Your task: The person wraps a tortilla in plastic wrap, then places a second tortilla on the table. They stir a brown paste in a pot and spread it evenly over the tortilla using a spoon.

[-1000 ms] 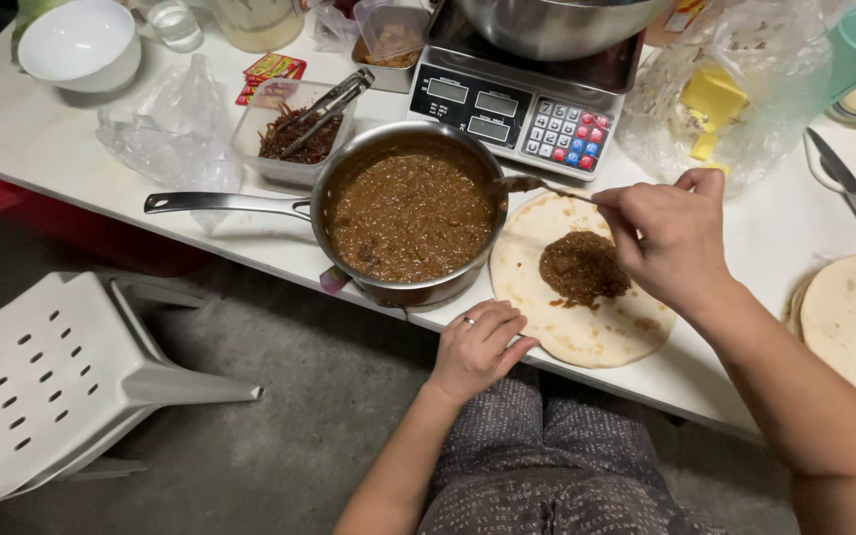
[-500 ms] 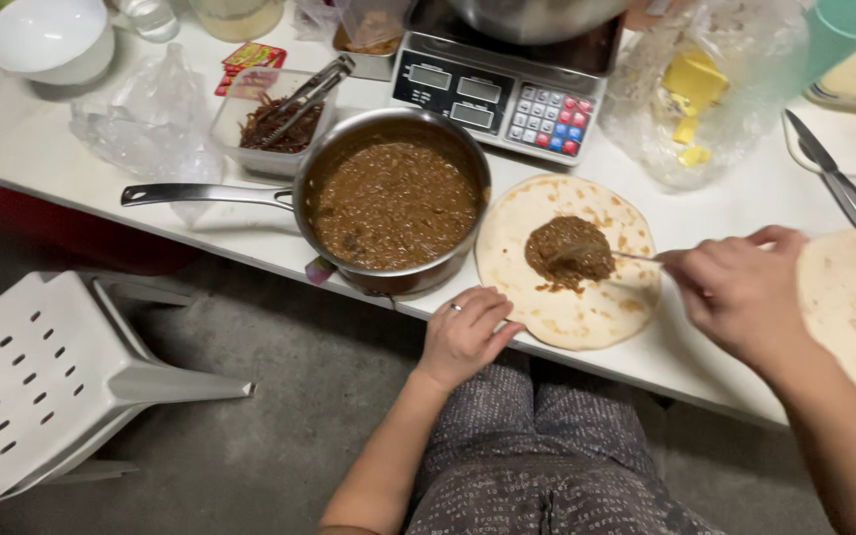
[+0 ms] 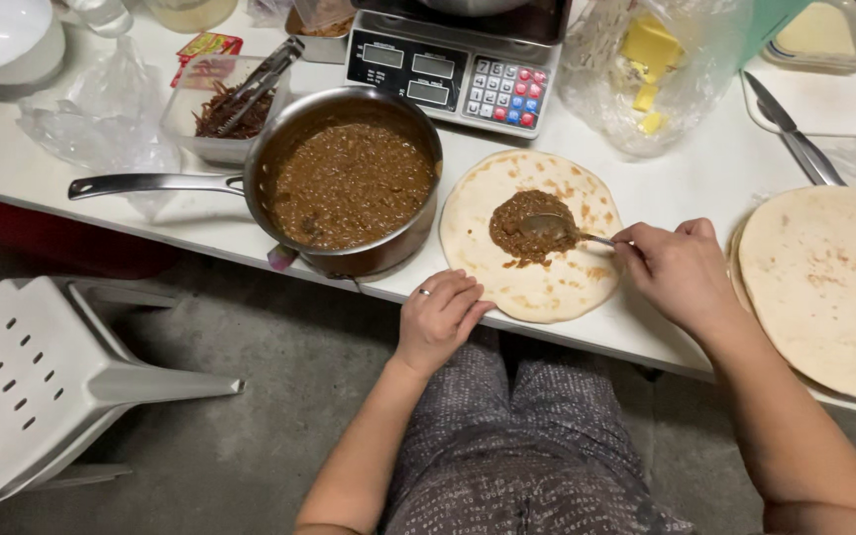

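A flat tortilla [image 3: 532,238] lies on the white table [image 3: 695,168] with a mound of brown meat filling [image 3: 527,226] at its middle. My right hand [image 3: 681,272] grips a spoon [image 3: 557,228] whose bowl rests on the filling. My left hand [image 3: 440,319] sits at the table's front edge, fingertips on the tortilla's near rim, a ring on one finger. Left of the tortilla stands a steel pan [image 3: 349,183] full of the same brown filling, its long handle pointing left.
A stack of plain tortillas [image 3: 829,287] lies at the right. Behind are a digital scale [image 3: 453,74], a clear bag with yellow pieces [image 3: 651,74], a knife [image 3: 795,139], a tub with tongs [image 3: 230,99] and a white bowl [image 3: 2,40]. A white plastic chair [image 3: 42,386] stands lower left.
My right hand has drawn back to the right of the tortilla and now presses the spoon onto the filling. The view has shifted closer; my left hand stays at the tortilla's edge.
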A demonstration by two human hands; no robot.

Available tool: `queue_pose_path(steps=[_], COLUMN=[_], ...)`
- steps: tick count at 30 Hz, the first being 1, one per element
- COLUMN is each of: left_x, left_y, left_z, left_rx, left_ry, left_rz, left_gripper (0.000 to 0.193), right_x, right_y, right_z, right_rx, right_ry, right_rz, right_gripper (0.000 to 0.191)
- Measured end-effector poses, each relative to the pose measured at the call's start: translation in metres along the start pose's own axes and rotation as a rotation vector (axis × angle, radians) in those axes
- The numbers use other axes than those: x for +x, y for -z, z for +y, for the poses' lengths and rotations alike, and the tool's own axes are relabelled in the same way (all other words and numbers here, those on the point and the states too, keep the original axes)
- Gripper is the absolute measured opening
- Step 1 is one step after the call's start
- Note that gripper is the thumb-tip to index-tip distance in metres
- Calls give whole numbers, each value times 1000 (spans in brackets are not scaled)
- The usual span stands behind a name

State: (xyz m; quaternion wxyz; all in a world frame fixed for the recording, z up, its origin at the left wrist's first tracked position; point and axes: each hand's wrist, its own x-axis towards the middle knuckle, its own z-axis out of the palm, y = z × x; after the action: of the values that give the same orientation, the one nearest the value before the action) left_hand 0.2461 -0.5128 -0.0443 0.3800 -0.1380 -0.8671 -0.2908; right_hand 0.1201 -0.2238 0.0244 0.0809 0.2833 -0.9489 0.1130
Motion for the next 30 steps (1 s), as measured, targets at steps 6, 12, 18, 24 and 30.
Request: queue_pose_path(steps=[6,12,18,24,30], left_x=[-9,-15,-24,-34,-38], left_y=[-12,-8,-11,-12,-12], left_z=[18,11,7,-6,-10], left_rx=[-9,26,109,78,51], left_ry=[0,-23,58,35,30], left_rz=[26,-42,-38,-44,-37], left_gripper=[26,33,45,44,44], right_x=[-2,17,41,58,58], right_y=[16,39,46,61,64], right_z=[3,-11,-43,-72,-70], right_rx=[-71,84,-110,-243,-198], right_ry=[41,-100,-129,-214,-299], right_rz=[-15,-256,-500,-732,-677], right_gripper=[19,24,24,26,26])
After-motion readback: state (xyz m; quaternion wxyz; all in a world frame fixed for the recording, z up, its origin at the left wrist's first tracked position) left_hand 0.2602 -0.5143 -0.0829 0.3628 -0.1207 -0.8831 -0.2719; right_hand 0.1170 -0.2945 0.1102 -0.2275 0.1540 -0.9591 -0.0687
